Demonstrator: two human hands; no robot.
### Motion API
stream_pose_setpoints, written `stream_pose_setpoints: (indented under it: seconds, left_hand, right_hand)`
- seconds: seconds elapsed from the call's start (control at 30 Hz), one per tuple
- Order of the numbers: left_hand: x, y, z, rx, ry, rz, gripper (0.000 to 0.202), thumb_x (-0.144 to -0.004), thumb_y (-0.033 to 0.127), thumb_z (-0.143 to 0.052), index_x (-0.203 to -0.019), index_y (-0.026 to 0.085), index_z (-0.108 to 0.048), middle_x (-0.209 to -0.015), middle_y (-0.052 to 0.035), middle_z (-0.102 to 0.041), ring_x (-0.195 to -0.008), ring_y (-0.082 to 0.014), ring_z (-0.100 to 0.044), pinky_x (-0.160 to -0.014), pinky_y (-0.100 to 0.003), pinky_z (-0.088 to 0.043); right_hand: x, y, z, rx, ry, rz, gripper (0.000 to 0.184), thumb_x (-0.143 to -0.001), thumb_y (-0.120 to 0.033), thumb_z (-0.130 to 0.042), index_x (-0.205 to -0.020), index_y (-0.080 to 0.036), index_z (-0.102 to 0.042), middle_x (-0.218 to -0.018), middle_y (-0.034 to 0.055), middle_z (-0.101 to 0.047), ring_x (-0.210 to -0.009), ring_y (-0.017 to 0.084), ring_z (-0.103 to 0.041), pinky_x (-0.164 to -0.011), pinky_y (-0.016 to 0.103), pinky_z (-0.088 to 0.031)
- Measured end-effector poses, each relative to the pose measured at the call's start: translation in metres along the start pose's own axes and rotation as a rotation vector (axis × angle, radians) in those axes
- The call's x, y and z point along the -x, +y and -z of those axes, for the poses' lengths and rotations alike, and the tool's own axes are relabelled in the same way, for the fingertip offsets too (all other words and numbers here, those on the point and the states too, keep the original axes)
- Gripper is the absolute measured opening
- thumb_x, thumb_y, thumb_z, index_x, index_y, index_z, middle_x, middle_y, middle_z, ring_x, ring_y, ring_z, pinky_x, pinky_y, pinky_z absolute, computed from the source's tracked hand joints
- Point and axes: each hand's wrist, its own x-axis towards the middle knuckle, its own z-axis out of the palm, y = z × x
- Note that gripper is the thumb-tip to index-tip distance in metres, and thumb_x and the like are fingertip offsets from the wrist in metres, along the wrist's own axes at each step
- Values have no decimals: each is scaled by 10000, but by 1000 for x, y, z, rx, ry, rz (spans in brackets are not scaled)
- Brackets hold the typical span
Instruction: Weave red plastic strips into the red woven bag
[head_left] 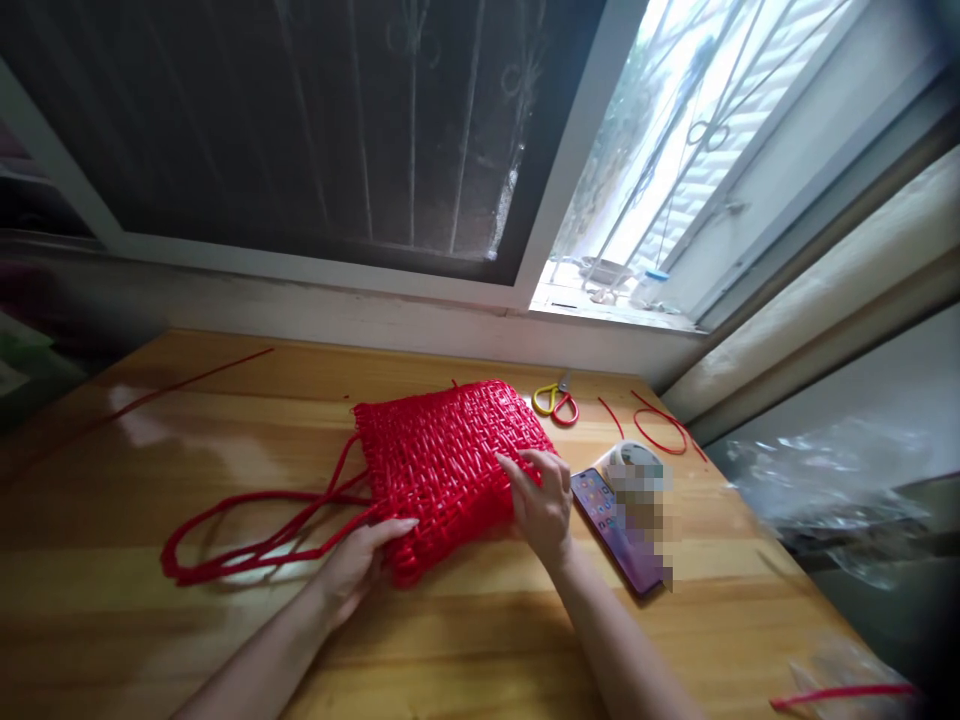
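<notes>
A red woven bag lies on its side on the wooden table, its weave made of glossy cord. Two long red handles trail from its left end in loops across the wood. My left hand grips the near left corner, thumb on top and the other fingers hidden underneath. At the near right edge, my right hand is closed with its fingers bent against the weave. Whether a single strand is pinched there is too small to make out.
Scissors with yellow and red handles lie behind the bag. A phone and a tape roll are right of my right hand. Loose red cords lie near the right edge. A window rises behind the table.
</notes>
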Motion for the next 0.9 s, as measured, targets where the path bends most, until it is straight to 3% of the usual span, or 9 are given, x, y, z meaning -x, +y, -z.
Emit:
stream_pose_setpoints:
  seconds: [0.13,0.23,0.33,0.43,0.53,0.6,0.7,0.8,0.9]
  left_hand:
    - [11,18,10,-132,18,-75,259,-715,304,-646,-898,122,-667,-896,-85,-697,-840,-198,-645,-817,-306,-472]
    - [25,27,23,-372,51,-166,289,-697,392,-640,-813,130,-682,-826,-76,-702,-793,-205,-635,-782,-298,-463]
    - [47,36,33,-803,229,-317,260,-654,425,-658,-732,179,-690,-743,-37,-694,-707,-194,-611,-685,-253,-451]
    - [63,41,23,-1023,441,-477,228,-633,411,-669,-782,240,-695,-804,-18,-688,-736,-204,-605,-584,-216,-430]
    - [61,40,-11,-989,363,-697,219,-711,382,-603,-868,247,-675,-944,-27,-662,-855,-205,-589,-620,-212,-440]
    - [49,37,-37,-976,243,-803,202,-737,349,-586,-883,236,-668,-960,-31,-651,-913,-199,-568,-792,-237,-417]
    - [25,29,-63,-867,102,-740,189,-733,362,-588,-826,210,-653,-870,-35,-654,-843,-193,-570,-765,-248,-411]
    - [9,22,-67,-814,12,-675,198,-748,372,-561,-720,181,-606,-718,-22,-617,-700,-162,-546,-667,-236,-409]
    - [6,20,-59,-833,32,-686,206,-752,365,-550,-679,173,-563,-666,-4,-575,-647,-137,-516,-624,-221,-398]
  right_hand:
    - [0,-14,4,-102,-53,20,452,-807,-60,-499,-1148,-351,-562,-905,20,-604,-883,181,-521,-827,322,-444]
    - [1,-24,10,-190,-29,8,442,-788,-60,-527,-1153,-308,-550,-879,23,-626,-841,184,-542,-788,335,-456]
    - [2,-34,17,-251,3,-17,378,-776,-74,-548,-1082,-295,-573,-857,26,-624,-813,190,-551,-754,355,-460]
    - [3,-43,22,-291,15,-44,310,-775,-85,-555,-1014,-280,-591,-829,27,-604,-777,181,-549,-731,356,-455]
    - [1,-51,21,-345,-4,-84,260,-781,-89,-555,-971,-262,-596,-813,25,-586,-761,171,-540,-708,345,-449]
    - [0,-57,18,-394,-24,-130,224,-791,-98,-547,-947,-251,-599,-809,26,-581,-761,167,-536,-698,338,-450]
    - [-2,-63,14,-469,-26,-200,178,-811,-118,-524,-915,-240,-602,-804,30,-582,-758,167,-540,-685,334,-458]
    - [-1,-62,13,-504,-36,-216,157,-814,-136,-517,-900,-236,-601,-801,31,-590,-763,173,-549,-682,336,-465]
    - [2,-55,13,-509,-98,-190,186,-785,-156,-551,-952,-231,-585,-843,36,-602,-799,184,-555,-714,349,-467]
